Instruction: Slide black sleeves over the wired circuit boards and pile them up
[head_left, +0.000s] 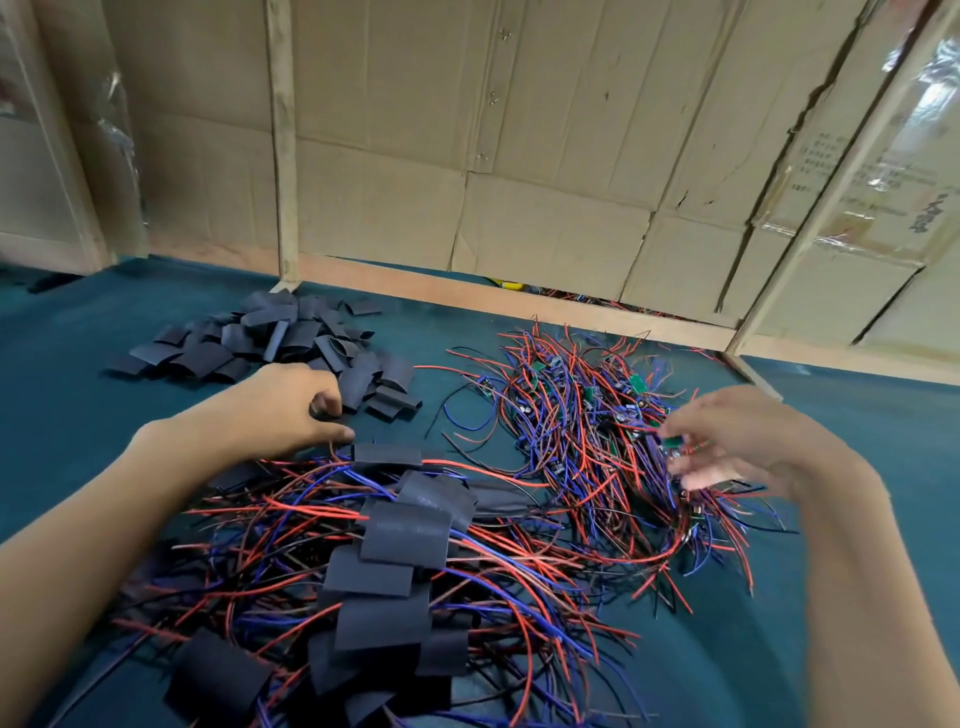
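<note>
A heap of loose black sleeves (270, 340) lies at the back left of the green table. My left hand (275, 410) is at its near edge, fingers curled round one black sleeve (327, 413). To the right sprawls a tangle of bare wired circuit boards (582, 410) with red, blue and black leads. My right hand (737, 441) sits on that tangle's right side and pinches a small green circuit board (675, 442) between fingertips. In front of me, sleeved boards (395, 561) lie overlapped in a pile, their wires fanning out to both sides.
The green table (78, 364) ends at a wooden rail (493, 301) backed by cardboard walls (519, 156). A wooden post (283, 156) stands behind the sleeve heap. A few stray dark pieces (52, 280) lie at the far left.
</note>
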